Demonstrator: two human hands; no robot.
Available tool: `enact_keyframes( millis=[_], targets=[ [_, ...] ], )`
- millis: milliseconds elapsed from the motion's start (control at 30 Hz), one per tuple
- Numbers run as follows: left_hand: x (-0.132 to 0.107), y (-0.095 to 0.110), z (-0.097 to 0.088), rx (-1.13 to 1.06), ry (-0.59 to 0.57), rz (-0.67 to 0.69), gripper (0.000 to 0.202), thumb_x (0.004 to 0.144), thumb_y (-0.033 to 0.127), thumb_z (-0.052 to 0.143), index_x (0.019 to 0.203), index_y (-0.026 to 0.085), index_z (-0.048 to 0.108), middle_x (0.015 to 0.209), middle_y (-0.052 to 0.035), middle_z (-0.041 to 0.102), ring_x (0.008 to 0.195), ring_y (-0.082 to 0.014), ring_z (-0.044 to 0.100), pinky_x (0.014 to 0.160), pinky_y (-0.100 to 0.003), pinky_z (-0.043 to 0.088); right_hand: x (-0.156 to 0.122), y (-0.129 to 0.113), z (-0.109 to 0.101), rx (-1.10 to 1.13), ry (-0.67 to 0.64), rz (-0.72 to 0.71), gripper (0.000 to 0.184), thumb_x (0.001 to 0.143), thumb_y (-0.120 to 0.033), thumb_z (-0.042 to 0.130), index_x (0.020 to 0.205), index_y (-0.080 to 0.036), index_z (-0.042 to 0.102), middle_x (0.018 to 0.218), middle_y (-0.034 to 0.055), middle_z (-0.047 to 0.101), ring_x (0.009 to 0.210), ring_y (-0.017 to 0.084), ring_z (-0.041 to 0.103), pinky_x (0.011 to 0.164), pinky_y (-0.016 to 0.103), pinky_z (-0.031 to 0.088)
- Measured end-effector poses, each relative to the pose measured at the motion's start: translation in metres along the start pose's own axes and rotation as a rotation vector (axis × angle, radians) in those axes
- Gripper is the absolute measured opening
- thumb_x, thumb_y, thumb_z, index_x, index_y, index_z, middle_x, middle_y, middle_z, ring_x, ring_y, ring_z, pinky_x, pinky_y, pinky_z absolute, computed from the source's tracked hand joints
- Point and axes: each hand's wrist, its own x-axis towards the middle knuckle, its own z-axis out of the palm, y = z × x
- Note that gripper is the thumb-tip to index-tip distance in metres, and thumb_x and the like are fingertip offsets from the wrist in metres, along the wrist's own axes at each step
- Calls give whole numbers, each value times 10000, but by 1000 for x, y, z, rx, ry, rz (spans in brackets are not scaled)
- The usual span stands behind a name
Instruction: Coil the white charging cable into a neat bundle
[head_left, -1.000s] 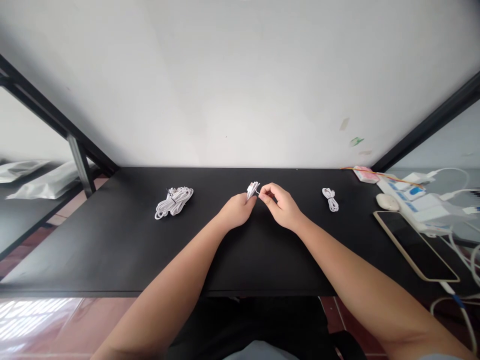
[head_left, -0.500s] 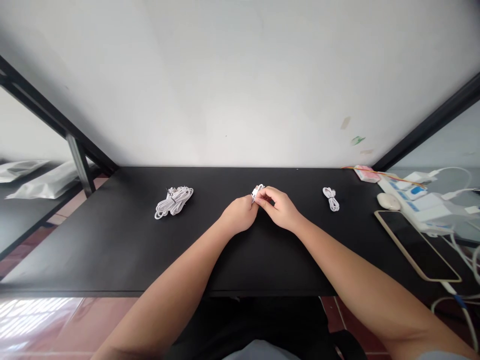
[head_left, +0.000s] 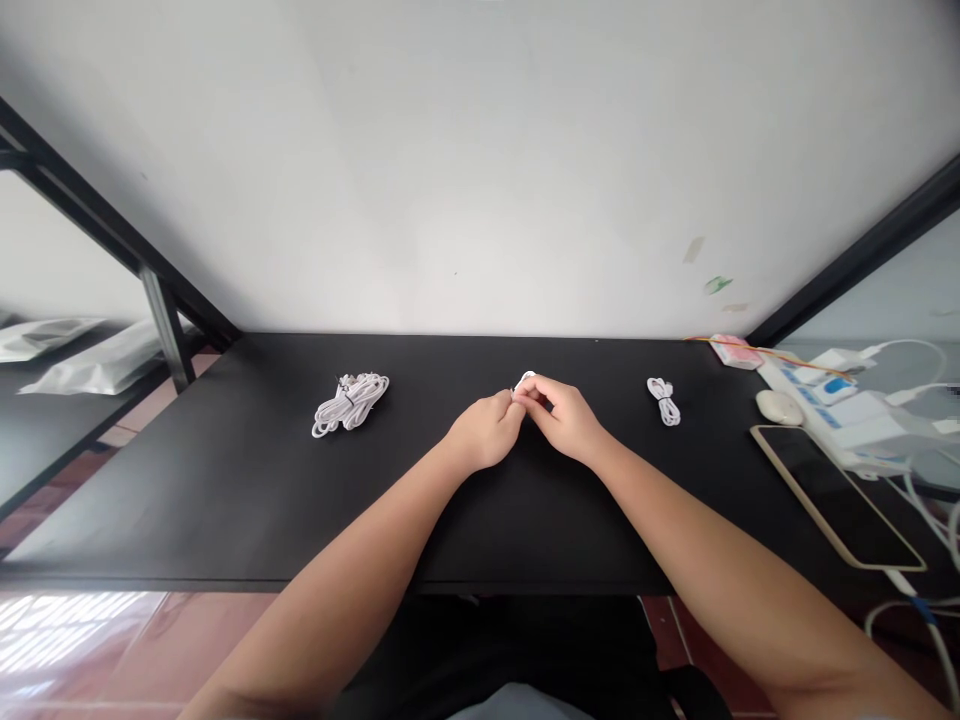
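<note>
Over the middle of the black table (head_left: 225,490), my left hand (head_left: 487,430) and my right hand (head_left: 559,415) meet with their fingertips together. Both are closed on a white cable (head_left: 529,376), of which only a small loop shows above the fingers; the rest is hidden. To the left lies a pile of white cables (head_left: 351,403), coiled and tied with dark ties. A single coiled white cable (head_left: 664,402), bound at its middle, rests to the right of my right hand.
At the right edge a phone (head_left: 836,495) lies plugged in, beside a white earbud case (head_left: 778,407) and a power strip (head_left: 806,395) with chargers. A pink and white box (head_left: 735,351) sits behind them. Plastic bags (head_left: 101,362) lie on a neighbouring shelf at far left.
My left hand has shifted slightly right, closer against the right fingers. The cable's connector end, visible before, is now mostly covered by the fingers. The view has tilted a little.
</note>
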Motion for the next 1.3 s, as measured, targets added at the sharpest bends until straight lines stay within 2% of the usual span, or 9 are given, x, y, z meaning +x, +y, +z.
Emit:
enact_keyframes(
  millis=[100, 300, 367, 567, 733, 867, 933, 1100, 1300],
  targets=[
    [-1, 1, -2, -85, 18, 8, 347, 1000, 349, 298, 758, 210, 506, 822, -38, 647, 774, -206, 588, 664, -299, 370, -1, 6, 2, 106, 42, 48, 187, 961, -418, 579, 1032, -256, 518, 711, -34, 585, 652, 152, 561, 697, 317, 473],
    [-1, 0, 2, -222, 60, 60, 426, 1026, 445, 275, 750, 204, 491, 734, -11, 573, 684, -162, 507, 643, -284, 362, 1, 14, 3, 360, 68, 213, 602, 850, -479, 722, 1310, -260, 401, 626, -95, 534, 558, 136, 525, 578, 290, 448],
    [0, -2, 5, -285, 65, 67, 468, 1023, 507, 278, 766, 199, 517, 719, -10, 554, 662, -153, 487, 625, -278, 362, 2, 14, 1, 413, 60, 259, 659, 818, -484, 755, 1332, -252, 416, 625, -90, 552, 554, 137, 537, 568, 292, 454],
    [8, -6, 10, -564, 7, 45, 489, 1000, 550, 323, 738, 184, 513, 603, 27, 420, 532, -109, 348, 529, -266, 310, 3, 16, 1, 567, 25, 301, 574, 768, -436, 812, 1234, -235, 543, 644, -78, 578, 570, 122, 555, 583, 287, 479],
    [10, -6, 11, -669, -2, 30, 499, 983, 591, 363, 732, 180, 496, 578, 43, 371, 494, -86, 284, 482, -254, 260, 4, 20, 3, 656, 0, 299, 486, 747, -404, 837, 1143, -239, 609, 676, -55, 607, 629, 137, 593, 578, 279, 486],
    [11, -5, 10, -752, 17, 11, 504, 970, 622, 392, 724, 187, 458, 565, 56, 338, 479, -74, 260, 469, -246, 243, 4, 18, 1, 665, -61, 278, 415, 725, -371, 860, 1059, -226, 661, 740, -28, 663, 661, 126, 606, 645, 286, 507],
    [11, -5, 9, -769, 21, -5, 514, 964, 635, 399, 711, 190, 445, 558, 59, 325, 475, -71, 254, 464, -244, 236, 5, 16, 0, 662, -44, 291, 394, 719, -376, 863, 1031, -222, 679, 761, -15, 685, 674, 128, 615, 645, 286, 509],
    [12, -7, 10, -752, 79, -29, 579, 936, 695, 399, 655, 190, 425, 539, 55, 337, 472, -69, 265, 459, -243, 230, 5, 14, 1, 674, -13, 338, 305, 702, -402, 869, 817, -190, 682, 799, 35, 734, 697, 144, 643, 608, 275, 504],
    [11, -6, 13, -684, 76, 19, 626, 931, 731, 353, 672, 176, 484, 535, 50, 357, 478, -80, 288, 476, -253, 254, 5, 15, 1, 668, -28, 327, 287, 721, -392, 862, 748, -183, 668, 764, 36, 733, 715, 151, 661, 615, 270, 496]
  ],
)
